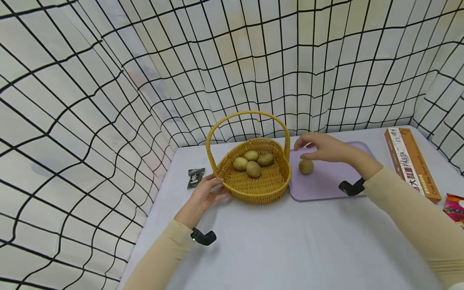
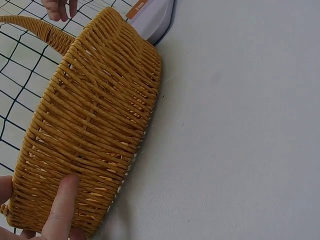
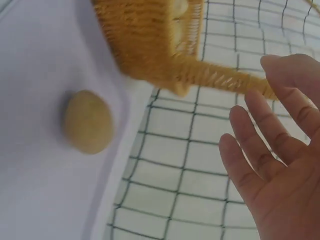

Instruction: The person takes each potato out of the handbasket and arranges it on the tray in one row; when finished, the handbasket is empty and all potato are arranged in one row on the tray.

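Observation:
A yellow wicker basket (image 1: 261, 197) with a tall hoop handle stands on the table, holding several potatoes (image 1: 253, 169). My left hand (image 1: 204, 195) rests against its left side, one finger by the rim near the handle's base. In the left wrist view, a straight finger (image 2: 62, 205) touches the woven outer wall. To the right, a single round potato (image 1: 306, 166) lies on a lilac tray (image 1: 326, 189). Just above that potato is my right hand (image 1: 324, 148), its fingers spread and loosely bent, with nothing in them; the right wrist view shows the hand apart from the potato.
Left of the basket lies a small black wrapped packet (image 1: 196, 177). An orange-brown pasta box (image 1: 413, 163) is right of the tray, with a red-pink packet (image 1: 454, 207) at the right edge. Black netting (image 1: 253, 72) over pale cloth encloses the back and sides.

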Demonstrator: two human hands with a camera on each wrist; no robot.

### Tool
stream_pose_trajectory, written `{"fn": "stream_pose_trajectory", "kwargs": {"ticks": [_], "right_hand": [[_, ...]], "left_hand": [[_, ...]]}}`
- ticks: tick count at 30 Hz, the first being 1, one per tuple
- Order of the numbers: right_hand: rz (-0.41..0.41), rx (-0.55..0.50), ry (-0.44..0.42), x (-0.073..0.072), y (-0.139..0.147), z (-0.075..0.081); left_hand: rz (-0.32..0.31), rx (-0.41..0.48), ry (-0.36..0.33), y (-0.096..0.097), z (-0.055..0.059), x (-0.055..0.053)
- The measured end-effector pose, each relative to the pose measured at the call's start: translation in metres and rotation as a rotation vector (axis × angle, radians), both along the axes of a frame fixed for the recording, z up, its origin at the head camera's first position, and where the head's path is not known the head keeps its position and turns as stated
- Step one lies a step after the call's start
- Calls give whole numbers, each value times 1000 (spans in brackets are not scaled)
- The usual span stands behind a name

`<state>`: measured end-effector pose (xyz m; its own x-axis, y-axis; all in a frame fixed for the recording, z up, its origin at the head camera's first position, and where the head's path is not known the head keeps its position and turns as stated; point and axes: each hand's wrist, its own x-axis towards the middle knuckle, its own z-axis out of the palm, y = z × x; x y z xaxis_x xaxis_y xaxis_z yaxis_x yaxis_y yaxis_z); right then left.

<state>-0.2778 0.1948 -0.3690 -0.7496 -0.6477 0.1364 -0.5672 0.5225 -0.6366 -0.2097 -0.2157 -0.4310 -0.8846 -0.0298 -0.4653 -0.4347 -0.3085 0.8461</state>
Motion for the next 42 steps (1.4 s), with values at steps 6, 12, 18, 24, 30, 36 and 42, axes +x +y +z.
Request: {"fn": "stream_pose_trajectory", "kwargs": {"ticks": [6,12,18,24,30,36,42], "right_hand": [[69,48,49,16,-20,23],[146,69,69,26,-40,39],[210,91,76,24,-61,45],[267,121,67,14,-83,44],[260,179,16,0,-101,36],[246,232,-5,-14,-114,28],[252,236,-14,-23,-127,20]], "left_hand": [[0,0,-5,-1,-1,1],[4,6,-5,0,-2,1],[1,8,-5,0,-2,0],[-9,-5,8,0,-1,1],[-12,-8,1,0,-2,1],[-4,-14,-4,1,-3,0],[2,-2,6,-1,-1,1]]}}
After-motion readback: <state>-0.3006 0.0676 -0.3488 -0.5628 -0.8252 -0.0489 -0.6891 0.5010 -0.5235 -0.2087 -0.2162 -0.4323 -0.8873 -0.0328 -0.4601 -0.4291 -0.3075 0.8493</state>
